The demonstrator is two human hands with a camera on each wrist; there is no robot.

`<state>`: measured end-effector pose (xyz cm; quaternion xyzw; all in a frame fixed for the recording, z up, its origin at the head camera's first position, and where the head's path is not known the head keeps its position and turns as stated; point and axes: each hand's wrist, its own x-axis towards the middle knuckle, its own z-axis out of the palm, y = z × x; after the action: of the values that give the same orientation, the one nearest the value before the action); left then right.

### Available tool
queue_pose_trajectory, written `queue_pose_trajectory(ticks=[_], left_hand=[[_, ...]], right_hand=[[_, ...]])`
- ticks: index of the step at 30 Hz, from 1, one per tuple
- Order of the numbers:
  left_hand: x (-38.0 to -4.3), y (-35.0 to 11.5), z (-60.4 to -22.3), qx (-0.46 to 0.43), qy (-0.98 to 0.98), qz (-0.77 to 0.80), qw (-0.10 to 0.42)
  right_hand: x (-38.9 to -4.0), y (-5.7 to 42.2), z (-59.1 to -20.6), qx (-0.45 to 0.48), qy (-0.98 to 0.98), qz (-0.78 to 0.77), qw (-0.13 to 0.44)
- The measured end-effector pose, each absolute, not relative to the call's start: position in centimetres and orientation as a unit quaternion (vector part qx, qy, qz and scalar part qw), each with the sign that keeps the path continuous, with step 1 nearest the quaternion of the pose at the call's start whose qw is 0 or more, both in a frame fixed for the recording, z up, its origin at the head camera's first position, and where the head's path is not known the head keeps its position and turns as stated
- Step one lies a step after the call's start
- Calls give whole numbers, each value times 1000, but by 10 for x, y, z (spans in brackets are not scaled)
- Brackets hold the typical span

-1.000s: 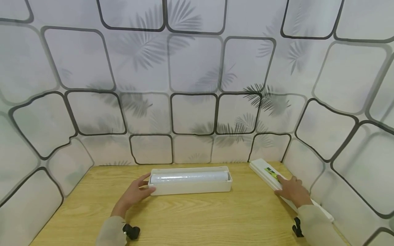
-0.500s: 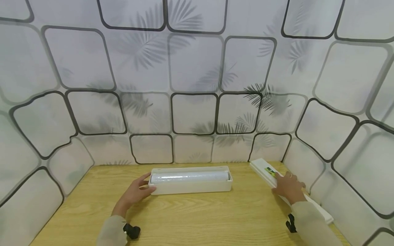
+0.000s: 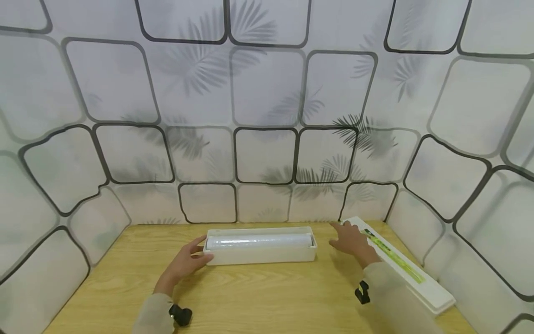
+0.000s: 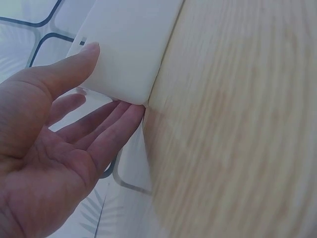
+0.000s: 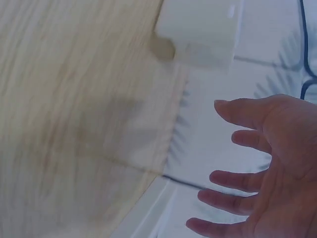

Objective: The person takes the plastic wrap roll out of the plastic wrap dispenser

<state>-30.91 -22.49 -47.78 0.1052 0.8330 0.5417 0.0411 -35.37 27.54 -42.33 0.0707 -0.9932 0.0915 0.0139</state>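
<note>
A long white box (image 3: 263,256) sits on the pale wooden desk (image 3: 258,297), low in the middle of the head view, with a shiny, pale roll (image 3: 258,240) inside. The left hand (image 3: 186,261) holds its left end, thumb on the front. The right hand (image 3: 352,240), fingers spread, holds nothing, near a long, flat white piece (image 3: 434,294) with a green-yellow label (image 3: 396,260), lower right.

Left hand (image 3: 183,263) between 7 and 8 o'clock in head view, left forearm (image 3: 153,314) aimed toward 1; thumb (image 4: 74,69) set opposite fingers (image 4: 116,133), holding. Right hand (image 3: 351,240) near 4 o'clock, right forearm (image 3: 394,293) angled between 10 and 11; in its wrist view, fingers spread apart, pointing toward 9.
</note>
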Motion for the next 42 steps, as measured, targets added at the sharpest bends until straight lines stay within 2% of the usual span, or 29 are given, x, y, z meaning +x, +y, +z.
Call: queue_pose_trajectory(ticks=[17,29,42], left_hand=[[-309,-224,-477,100,840,532,33],[-311,-226,-481,108,833,541,38],[-310,-224,-479,109,829,547,35]], right_hand=[[-368,185,-397,179,-977,111,26],[-379,160,-387,265,-945,179,-72],[-385,169,-392,235,-926,272,-118]])
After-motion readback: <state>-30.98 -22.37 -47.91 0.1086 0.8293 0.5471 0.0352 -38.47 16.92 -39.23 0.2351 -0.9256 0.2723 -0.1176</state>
